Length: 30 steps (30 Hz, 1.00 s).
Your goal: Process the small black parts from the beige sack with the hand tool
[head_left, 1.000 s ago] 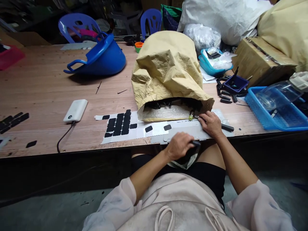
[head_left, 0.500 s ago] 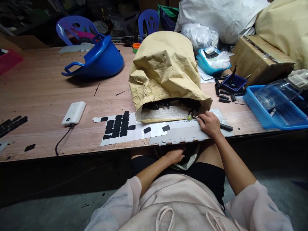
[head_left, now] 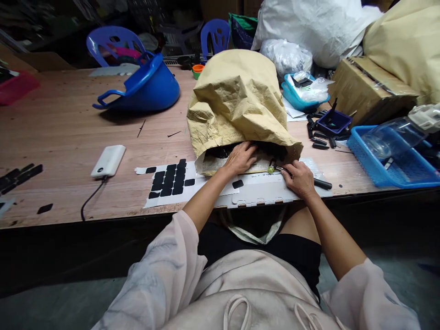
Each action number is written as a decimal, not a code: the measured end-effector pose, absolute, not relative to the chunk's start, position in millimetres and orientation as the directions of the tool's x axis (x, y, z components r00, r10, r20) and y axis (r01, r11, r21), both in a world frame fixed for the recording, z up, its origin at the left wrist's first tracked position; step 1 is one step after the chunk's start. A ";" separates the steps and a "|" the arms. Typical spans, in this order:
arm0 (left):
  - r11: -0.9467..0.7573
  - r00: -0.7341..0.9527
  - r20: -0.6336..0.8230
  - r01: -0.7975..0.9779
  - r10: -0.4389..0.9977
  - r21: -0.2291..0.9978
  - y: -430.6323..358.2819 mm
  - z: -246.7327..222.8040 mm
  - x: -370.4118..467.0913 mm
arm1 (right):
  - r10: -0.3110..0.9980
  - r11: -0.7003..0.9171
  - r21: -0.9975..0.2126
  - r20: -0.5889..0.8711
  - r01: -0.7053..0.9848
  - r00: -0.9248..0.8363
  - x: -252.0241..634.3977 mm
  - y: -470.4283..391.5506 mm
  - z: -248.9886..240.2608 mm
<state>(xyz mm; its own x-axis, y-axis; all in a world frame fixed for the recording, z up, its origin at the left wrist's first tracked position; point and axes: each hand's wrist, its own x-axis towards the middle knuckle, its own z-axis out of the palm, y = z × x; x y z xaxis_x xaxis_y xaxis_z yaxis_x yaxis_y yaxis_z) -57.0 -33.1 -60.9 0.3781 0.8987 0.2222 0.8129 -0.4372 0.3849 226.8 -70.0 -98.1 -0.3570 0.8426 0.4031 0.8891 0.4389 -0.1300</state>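
Note:
A tan paper sack [head_left: 237, 96] lies on its side, its mouth facing me, with black pieces in the dark inside. My left hand [head_left: 240, 157] reaches into that mouth over the pale inner lining, fingers stretched and apart, some tips lost in shadow. Beside the sack's right corner, my right hand [head_left: 298, 178] is closed around a black-handled tool [head_left: 322, 184]. Its thin metal shaft points left toward a small yellow-green bit [head_left: 271, 169] at the sack's lip. Beneath the right hand lies a flat grey-white sheet [head_left: 261, 195]. Below the table edge, a pale-rimmed bag [head_left: 252, 237] hangs open at my lap.
Left of the sack, black rounded stickers [head_left: 168, 179] sit on white paper. A white power bank [head_left: 108, 161] with a cable and a tipped blue basin [head_left: 147, 87] are farther left. At right stand a blue basket [head_left: 371, 169], a small purple tray [head_left: 334, 120] and a cardboard box [head_left: 373, 87].
My left hand has come up from the bag at my lap and gone into the sack's mouth. The right hand stays on its tool. The view has shifted slightly.

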 end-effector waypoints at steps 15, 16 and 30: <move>-0.404 0.421 0.000 0.872 0.907 0.275 46.5 -31.5 50.2 | 0.847 0.453 -0.150 0.381 0.879 -0.372 224.8 -73.0 -95.5; -0.389 0.408 -0.020 0.882 0.913 0.265 46.7 -34.5 51.3 | 0.847 0.454 -0.150 0.377 0.878 -0.373 225.0 -73.1 -95.4; -0.593 0.580 0.122 0.784 0.805 0.183 34.4 -55.1 -21.5 | 0.841 0.452 -0.132 0.393 0.882 -0.372 226.0 -73.9 -96.4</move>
<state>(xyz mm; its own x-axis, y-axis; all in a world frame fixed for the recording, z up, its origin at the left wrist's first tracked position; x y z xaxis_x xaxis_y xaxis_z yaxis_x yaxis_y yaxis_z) -21.5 34.4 -55.1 0.5803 0.8053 0.1218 0.7842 -0.5928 0.1834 226.0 -73.9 -96.4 -0.3723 0.8407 0.3932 0.8819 0.4525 -0.1323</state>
